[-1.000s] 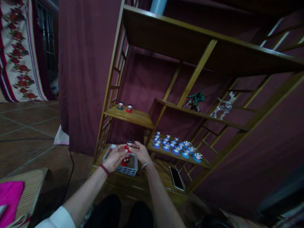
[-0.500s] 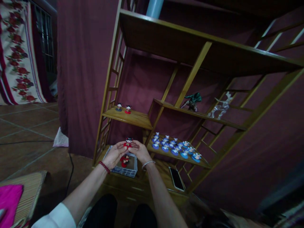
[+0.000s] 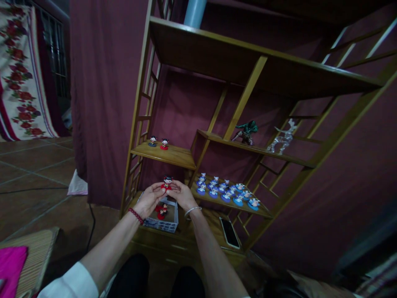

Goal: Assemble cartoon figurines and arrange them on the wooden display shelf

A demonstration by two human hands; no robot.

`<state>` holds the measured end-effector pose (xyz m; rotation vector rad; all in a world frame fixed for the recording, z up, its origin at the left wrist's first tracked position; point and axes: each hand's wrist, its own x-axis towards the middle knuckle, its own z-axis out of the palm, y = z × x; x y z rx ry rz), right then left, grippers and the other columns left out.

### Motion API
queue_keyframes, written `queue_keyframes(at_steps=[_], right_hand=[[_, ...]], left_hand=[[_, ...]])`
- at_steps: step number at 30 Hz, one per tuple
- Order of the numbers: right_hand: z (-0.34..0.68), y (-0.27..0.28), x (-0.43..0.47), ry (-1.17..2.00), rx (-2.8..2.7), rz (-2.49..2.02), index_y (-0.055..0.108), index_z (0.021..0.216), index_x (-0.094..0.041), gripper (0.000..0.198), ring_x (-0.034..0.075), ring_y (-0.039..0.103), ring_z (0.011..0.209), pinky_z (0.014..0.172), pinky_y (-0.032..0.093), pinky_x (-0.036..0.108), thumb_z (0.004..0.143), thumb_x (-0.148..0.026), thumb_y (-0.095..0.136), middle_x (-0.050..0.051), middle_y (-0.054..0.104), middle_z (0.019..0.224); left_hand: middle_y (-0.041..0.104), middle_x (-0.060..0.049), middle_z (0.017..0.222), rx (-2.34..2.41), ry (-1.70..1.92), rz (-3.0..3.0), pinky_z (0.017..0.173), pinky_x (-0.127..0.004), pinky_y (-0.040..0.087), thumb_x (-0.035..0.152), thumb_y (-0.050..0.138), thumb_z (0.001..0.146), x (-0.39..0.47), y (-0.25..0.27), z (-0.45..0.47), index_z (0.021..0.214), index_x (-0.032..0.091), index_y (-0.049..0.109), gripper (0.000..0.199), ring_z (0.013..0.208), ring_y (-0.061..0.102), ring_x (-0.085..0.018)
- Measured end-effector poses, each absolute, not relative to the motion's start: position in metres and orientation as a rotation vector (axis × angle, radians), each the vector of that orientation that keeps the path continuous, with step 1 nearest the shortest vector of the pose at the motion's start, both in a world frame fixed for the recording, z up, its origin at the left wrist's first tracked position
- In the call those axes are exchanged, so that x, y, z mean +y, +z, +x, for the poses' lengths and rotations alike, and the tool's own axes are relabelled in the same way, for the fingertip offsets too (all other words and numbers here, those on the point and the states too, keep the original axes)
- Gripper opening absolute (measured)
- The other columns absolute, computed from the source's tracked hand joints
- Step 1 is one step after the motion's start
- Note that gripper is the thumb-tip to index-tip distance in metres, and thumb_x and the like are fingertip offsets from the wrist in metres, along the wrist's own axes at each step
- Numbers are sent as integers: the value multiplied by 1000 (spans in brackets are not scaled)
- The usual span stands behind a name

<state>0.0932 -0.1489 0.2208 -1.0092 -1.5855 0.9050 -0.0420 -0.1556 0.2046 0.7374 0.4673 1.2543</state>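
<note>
Pinching a red doll [image 3: 168, 181] between them, the left hand [image 3: 149, 201] and right hand [image 3: 184, 196] partly hide its base; the left also covers some of the box [image 3: 161, 225].

Below grip: box [image 3: 161, 225], partly behind left hand [image 3: 149, 201] | Far above: blue cylinder [image 3: 195, 14], top cropped | Far lower left: pink cloth [image 3: 13, 263], cropped
</note>
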Motion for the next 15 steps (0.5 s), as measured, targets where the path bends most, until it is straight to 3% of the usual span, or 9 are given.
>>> queue_keyframes(at_steps=[15], right_hand=[[96,231,-144,858,-1626,-1009,55,93,-16,37,17,57,86,81,45,34,58,-21,66,6,62,90]], left_hand=[[63,-6,80,523,1286,774,75,-22,46,-1,56,66,-153,221,-37,84,11,54,22,73,59,-9]])
